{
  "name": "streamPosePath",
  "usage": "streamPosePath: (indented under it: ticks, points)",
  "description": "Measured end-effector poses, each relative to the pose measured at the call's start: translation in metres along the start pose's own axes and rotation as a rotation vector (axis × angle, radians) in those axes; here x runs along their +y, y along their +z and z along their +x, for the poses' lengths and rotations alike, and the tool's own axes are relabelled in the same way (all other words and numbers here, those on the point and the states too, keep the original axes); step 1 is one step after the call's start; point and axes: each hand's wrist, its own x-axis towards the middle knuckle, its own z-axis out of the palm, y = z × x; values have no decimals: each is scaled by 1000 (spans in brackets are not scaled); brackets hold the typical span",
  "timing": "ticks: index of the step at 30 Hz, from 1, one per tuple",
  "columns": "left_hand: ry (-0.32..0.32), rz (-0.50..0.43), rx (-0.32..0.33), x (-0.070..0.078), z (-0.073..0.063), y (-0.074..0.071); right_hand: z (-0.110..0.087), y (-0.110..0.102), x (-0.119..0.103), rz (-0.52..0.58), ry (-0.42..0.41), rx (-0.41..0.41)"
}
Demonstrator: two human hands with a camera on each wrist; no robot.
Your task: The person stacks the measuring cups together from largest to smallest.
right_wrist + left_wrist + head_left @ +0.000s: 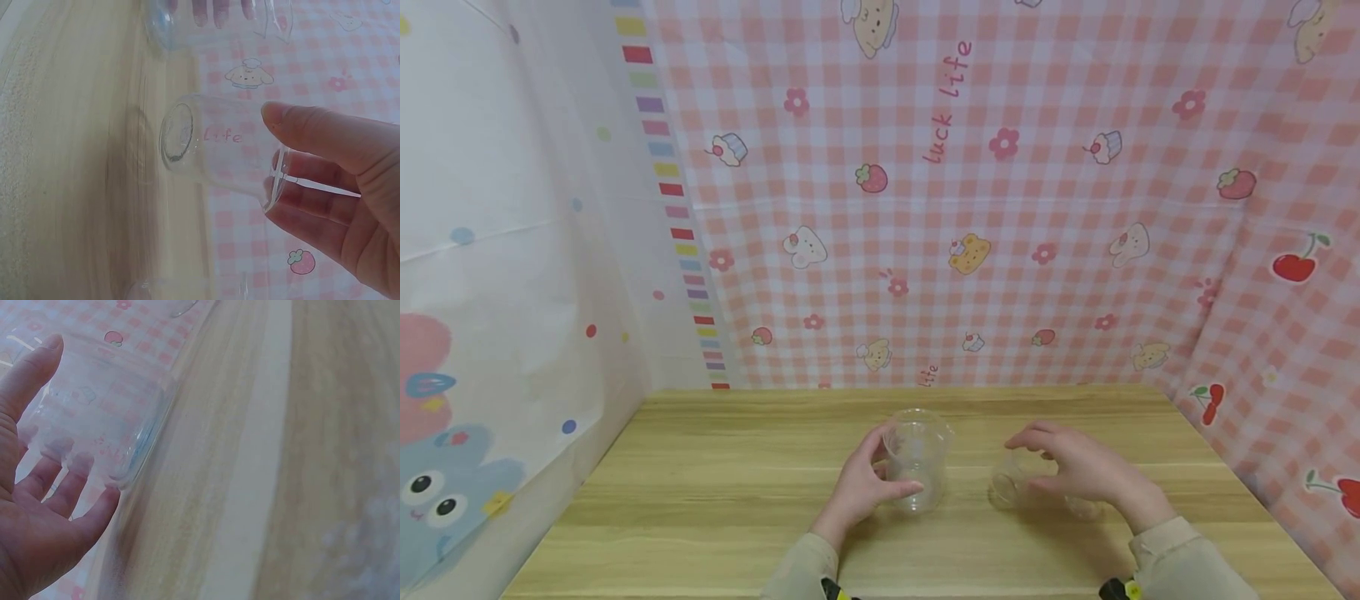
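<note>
My left hand [863,483] holds a large clear beaker [925,467], its fingers round the far side and its thumb across the front. The beaker stands upright, spout toward the right. In the left wrist view its clear wall [119,400] shows the fingertips through it. To the right, my right hand [1075,467] grips a smaller clear beaker [219,144] near the rim, thumb on one side and fingers on the other. Its round base points down and left in the head view, close over the wooden table. The hand hides part of this beaker there.
Another clear vessel [1084,507] is on the wooden table [737,517], partly behind my right hand; its edge [187,289] shows low in the right wrist view. A pink checked cloth [925,208] hangs behind the table, and a white printed cloth [512,275] at the left.
</note>
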Motion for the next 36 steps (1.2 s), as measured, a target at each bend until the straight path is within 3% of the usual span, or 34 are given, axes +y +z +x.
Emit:
streamPosePath:
  ticks: [10, 17, 20, 36]
  points:
    - [-9, 20, -6, -2, 2, -1, 5, 0, -5, -3, 1, 27]
    - [-17, 17, 9, -32, 11, 0, 7, -1, -9, 30, 4, 31]
    - [-12, 13, 8, -38, 13, -1, 7, -2, -10, 51, 6, 36]
    - [-14, 24, 6, -32, 11, -1, 12, -10, -18, 60, -41, 86]
